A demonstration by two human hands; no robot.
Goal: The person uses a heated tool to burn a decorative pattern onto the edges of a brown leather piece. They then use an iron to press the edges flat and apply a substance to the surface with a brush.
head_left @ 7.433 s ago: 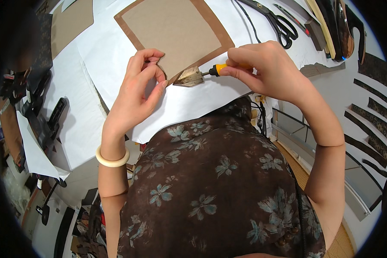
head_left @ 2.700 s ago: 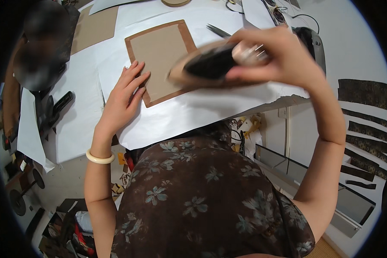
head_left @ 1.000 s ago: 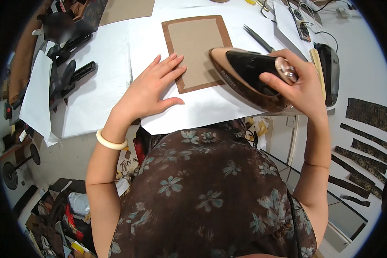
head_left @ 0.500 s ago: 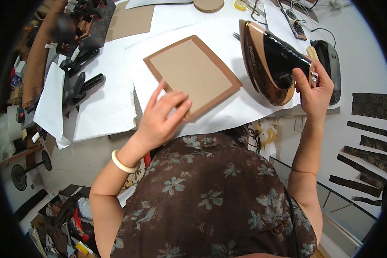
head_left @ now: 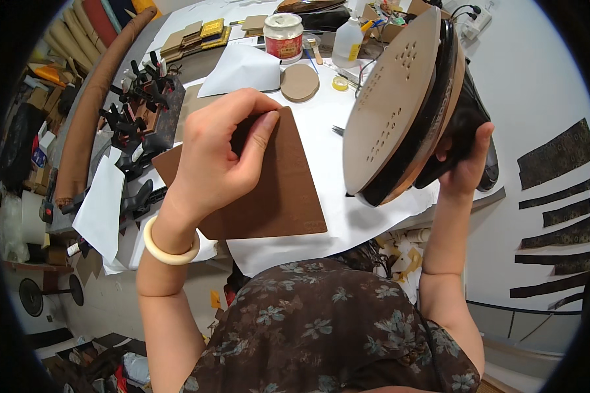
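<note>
My left hand [head_left: 216, 157], a cream bangle on its wrist, pinches the top edge of a leather-covered board [head_left: 278, 196] between thumb and fingers. The board is raised and tilted, with its plain brown face showing; its beige side is hidden. In my right hand [head_left: 469, 167] is a black and copper clothes iron [head_left: 390, 108], held up by its handle. The iron's pale, perforated soleplate is turned toward the left. A gap separates the iron from the board.
White paper [head_left: 295, 252] covers the near worktable. Beyond are a round brown disc [head_left: 299, 83], a jar [head_left: 284, 40], a clear bottle [head_left: 347, 44] and a yellow tape roll [head_left: 339, 83]. Black clamps [head_left: 141, 98] stand at left beside a brown roll [head_left: 101, 105]. Dark strips [head_left: 554, 200] hang at right.
My left hand has taken hold of the board and lifted it off the paper, turning its brown face into view. My right hand has tipped the iron, exposing its soleplate.
</note>
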